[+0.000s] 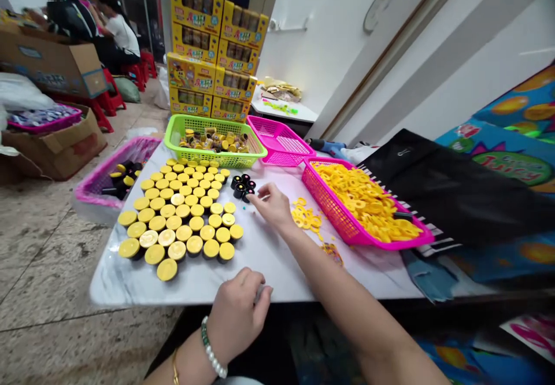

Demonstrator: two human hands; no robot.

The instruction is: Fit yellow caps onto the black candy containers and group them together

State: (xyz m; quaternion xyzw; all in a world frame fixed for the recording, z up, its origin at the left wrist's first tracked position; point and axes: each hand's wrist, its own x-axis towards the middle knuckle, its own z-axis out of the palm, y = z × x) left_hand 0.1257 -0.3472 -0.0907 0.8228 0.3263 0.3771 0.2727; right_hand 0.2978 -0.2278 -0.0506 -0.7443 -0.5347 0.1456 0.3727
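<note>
My right hand (273,206) reaches over the white table with its fingertips pinched together. Whatever sits between them is too small to make out. Just beyond the fingers stands a small cluster of black cups (239,190) with bits of yellow and pink on top. Near the table's front edge, my left hand (240,310) is closed, and a greyish thing shows between thumb and fingers, mostly hidden. To the left of both hands, many black containers with yellow lids (174,223) stand close together in rows. Loose yellow rings (306,216) lie right of my right wrist.
A pink basket (329,214) heaped with yellow rings stands right. At the back are a green basket (173,136) of small pieces, another pink basket (281,136) and stacked yellow boxes (195,38). A lined pink bin (93,182) is left. Two people sit far left.
</note>
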